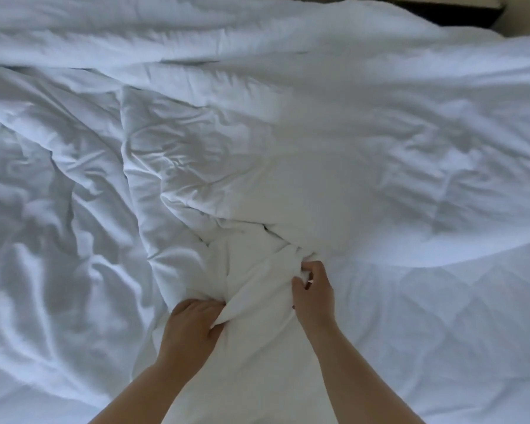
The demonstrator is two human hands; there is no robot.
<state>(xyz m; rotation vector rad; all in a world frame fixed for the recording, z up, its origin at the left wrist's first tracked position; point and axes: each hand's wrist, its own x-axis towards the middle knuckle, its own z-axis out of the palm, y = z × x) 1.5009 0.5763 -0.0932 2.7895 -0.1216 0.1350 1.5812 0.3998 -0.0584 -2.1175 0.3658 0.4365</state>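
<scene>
Head view puts us over a white duvet, rumpled across most of the frame, with its near end gathered into a thick bunch between our two hands. We judge the step in hand to be taking hold of that gathered end, so as to draw or spread the duvet over the quilted mattress pad that lies bare to the right. Our left hand has its fingers curled round a twisted fold at the bunch's lower left, with the thumb under it. Our right hand has its fingers hooked into the creases on the bunch's right side, likewise clamped on cloth. The next move, we think, calls for both grips to hold firm while we find the true edge or corner, which the folds hide from us.
</scene>
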